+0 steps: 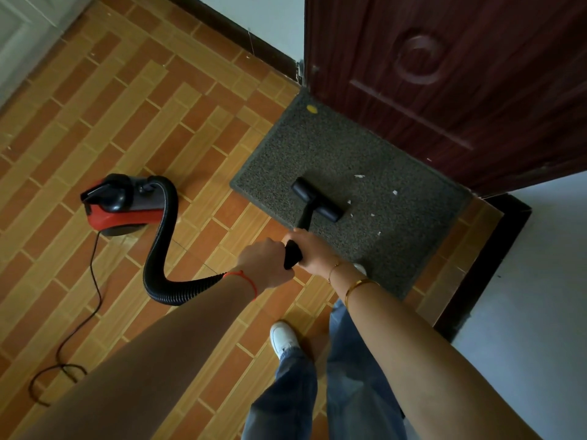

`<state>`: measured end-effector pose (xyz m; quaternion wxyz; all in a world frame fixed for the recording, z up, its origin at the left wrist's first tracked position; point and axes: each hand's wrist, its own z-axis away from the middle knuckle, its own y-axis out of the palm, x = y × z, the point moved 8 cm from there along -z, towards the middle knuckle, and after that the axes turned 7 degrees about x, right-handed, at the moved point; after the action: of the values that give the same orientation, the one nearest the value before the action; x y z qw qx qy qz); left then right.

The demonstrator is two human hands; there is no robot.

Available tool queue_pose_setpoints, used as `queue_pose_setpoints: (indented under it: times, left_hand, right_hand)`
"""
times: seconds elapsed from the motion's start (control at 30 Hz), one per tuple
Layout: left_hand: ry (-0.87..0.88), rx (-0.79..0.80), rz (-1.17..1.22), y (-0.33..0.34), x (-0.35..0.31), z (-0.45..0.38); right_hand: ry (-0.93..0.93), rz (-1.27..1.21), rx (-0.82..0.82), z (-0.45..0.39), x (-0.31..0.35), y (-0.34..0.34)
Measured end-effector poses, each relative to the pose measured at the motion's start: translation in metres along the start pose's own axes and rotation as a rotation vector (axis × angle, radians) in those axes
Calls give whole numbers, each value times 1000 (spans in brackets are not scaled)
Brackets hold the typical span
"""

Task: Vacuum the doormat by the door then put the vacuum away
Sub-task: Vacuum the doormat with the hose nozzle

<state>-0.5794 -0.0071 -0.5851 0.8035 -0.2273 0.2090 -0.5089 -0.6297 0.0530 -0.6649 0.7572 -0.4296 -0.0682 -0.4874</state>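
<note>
Fingers of both hands, left and right, grasp the vacuum wand; nozzle rests on doormat.

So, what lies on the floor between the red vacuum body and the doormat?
In the head view, only bare tiled floor separates the vacuum body from the doormat; the hose curves nearer the person.

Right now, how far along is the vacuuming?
Midway. Both hands, left hand and right hand, grip the wand, with the nozzle on the doormat. White scraps remain beside it. The red vacuum sits out, still to be stored.
</note>
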Motion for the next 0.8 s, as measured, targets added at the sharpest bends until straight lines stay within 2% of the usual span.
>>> queue_pose_setpoints:
  times: [0.8]
  left_hand:
    - [31,-53,92,-130,-123,-127]
  right_hand:
    - [23,31,5,-36,-145,-168]
